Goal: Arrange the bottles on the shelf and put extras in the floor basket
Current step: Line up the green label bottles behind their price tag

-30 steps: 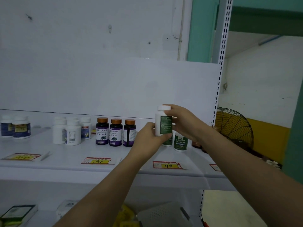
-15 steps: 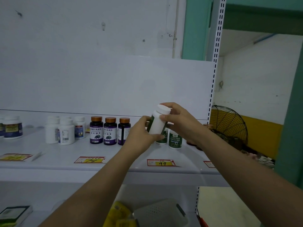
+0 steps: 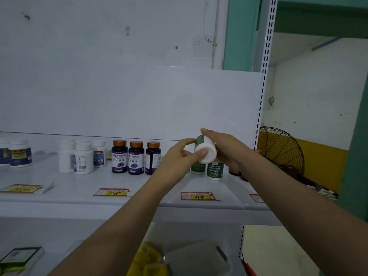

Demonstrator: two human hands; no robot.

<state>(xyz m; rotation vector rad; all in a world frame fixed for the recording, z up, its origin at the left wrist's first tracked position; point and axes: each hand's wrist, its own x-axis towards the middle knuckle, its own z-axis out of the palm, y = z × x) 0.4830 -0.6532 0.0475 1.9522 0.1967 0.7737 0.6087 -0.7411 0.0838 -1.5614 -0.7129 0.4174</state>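
a: what's nearest us, down low?
b: lower level: yellow packets beside a grey perforated piece, and i can't tell what that is. a dark box lies off at the left.
a: and up a level?
b: the shelf front edge, with price tags lying flat along it. a "78" tag sits left of centre and a "99" tag to its right.
a: the hands?
b: both are up above the "99" tag, close together, both on one white bottle. it's clear of the shelf, tipped so the cap faces us, with a strip of green label on its far side. the right hand wraps round the body from the right. the left hand pinches the cap end, thumb on the cap face, forefinger over the top.
a: what's past them?
b: two green-label bottles stand on the shelf, partly hidden by the hands. to their left are three purple bottles with copper caps in a row, then a cluster of plain white bottles, then blue-label bottles at the far left.
a: and at the back?
b: a white back panel, and a wire fan beyond the right-hand post.
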